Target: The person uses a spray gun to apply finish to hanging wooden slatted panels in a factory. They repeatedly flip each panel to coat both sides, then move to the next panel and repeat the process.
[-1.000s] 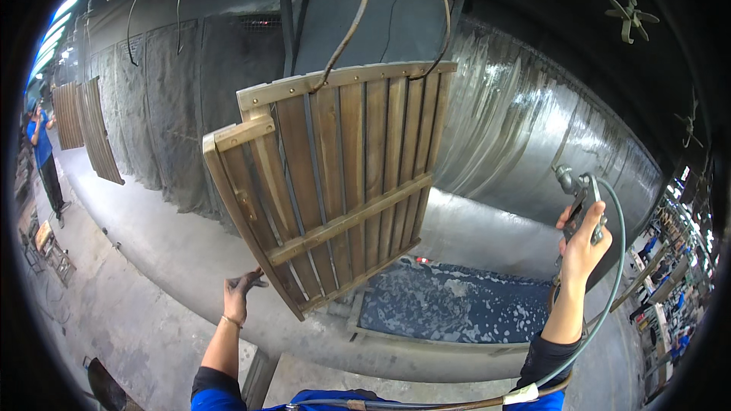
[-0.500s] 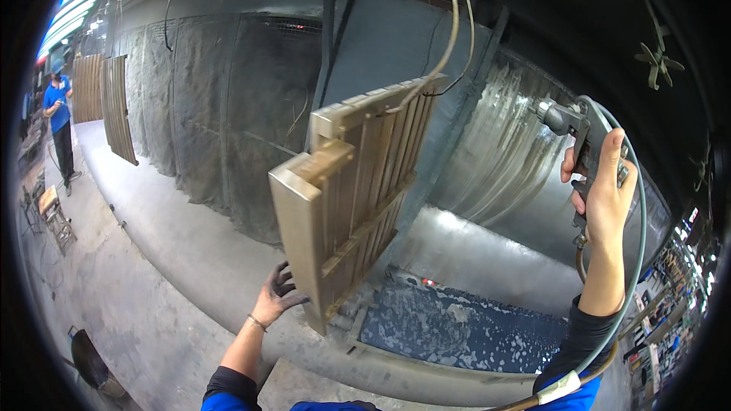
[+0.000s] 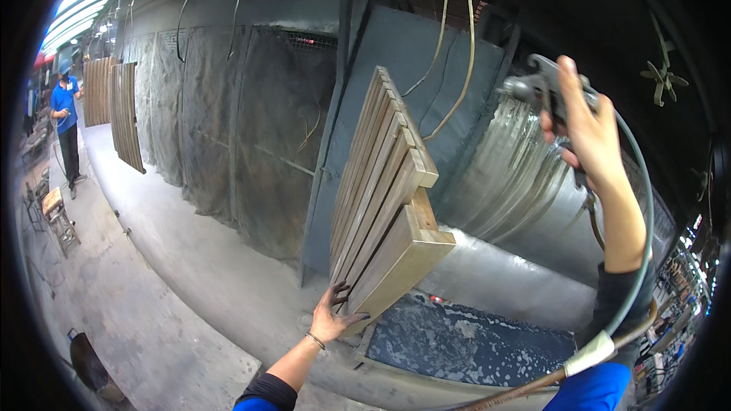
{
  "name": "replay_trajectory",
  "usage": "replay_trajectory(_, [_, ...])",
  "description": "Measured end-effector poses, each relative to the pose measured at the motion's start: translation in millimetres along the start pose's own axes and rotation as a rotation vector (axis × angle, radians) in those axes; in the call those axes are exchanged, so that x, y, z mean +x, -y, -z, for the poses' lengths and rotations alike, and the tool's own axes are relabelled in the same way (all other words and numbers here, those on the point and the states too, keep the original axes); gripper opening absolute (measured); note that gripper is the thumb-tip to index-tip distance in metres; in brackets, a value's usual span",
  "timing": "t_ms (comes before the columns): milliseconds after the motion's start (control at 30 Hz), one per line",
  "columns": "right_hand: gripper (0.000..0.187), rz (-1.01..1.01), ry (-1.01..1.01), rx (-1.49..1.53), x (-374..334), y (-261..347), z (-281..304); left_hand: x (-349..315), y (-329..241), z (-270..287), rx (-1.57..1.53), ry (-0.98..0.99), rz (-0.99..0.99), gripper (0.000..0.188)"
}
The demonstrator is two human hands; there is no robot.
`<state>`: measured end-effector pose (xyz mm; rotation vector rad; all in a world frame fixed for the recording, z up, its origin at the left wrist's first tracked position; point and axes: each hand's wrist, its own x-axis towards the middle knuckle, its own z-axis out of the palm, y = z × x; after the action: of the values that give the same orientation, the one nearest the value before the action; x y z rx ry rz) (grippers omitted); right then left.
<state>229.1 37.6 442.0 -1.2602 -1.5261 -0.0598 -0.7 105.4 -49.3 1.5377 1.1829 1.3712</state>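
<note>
A brown slatted wooden panel [image 3: 381, 205] hangs tilted in front of me, its thick end rail toward me. My left hand [image 3: 332, 318], fingertips darkened, grips the panel's lower corner, with fingers on the slatted side and thumb along the bottom edge. Raised at the right, my right hand [image 3: 590, 133] is wrapped round a metal spray gun [image 3: 533, 90] whose nozzle points left toward the panel, with a gap between them. A grey-green hose [image 3: 646, 205] runs from the gun down along my right forearm.
Below the panel lies a trough [image 3: 472, 339] of dark liquid with pale flakes. Behind it, water streaks down a metal sheet [image 3: 502, 160]. At far left a person [image 3: 65, 110] in blue stands beside hanging slatted panels [image 3: 126, 118]. A stool [image 3: 55, 209] and a dark bucket [image 3: 91, 365] stand left.
The panel has turned, so its slatted face now shows on the left. My left hand has moved right and taken hold of its lower corner. The spray gun has shifted left and slightly up.
</note>
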Motion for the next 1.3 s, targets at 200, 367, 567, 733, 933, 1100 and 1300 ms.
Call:
replay_trajectory(200, [0.074,0.019,0.094,0.056,63.5,23.3,-85.4,6.5,7.8,-1.2,-0.022,-0.163,0.041,0.097])
replay_trajectory(367, [0.073,0.096,0.078,0.073,74.9,29.8,-99.1,18.6,26.1,-8.7,0.065,-0.268,0.017,0.087])
replay_trajectory(567, [0.069,0.102,0.152,0.061,23.5,18.8,-26.3,33.9,44.5,-22.4,0.243,-0.297,-0.056,0.075])
replay_trajectory(733, [0.067,0.144,0.203,0.013,-48.4,7.4,69.7,46.6,55.6,-49.9,0.290,-0.341,-0.044,0.073])
replay_trajectory(933, [0.091,-0.143,-0.021,0.162,-157.2,-23.7,173.6,56.8,55.9,-85.4,0.261,-0.333,-0.049,0.073])
replay_trajectory(1100, [0.103,-0.109,-0.110,0.310,-247.4,-62.5,218.0,59.9,46.5,-139.3,0.233,-0.407,0.059,0.083])
replay_trajectory(1300, [0.109,-0.181,-0.081,0.420,-315.0,-119.8,193.0,57.0,21.1,-196.1,0.089,-0.384,0.106,0.084])
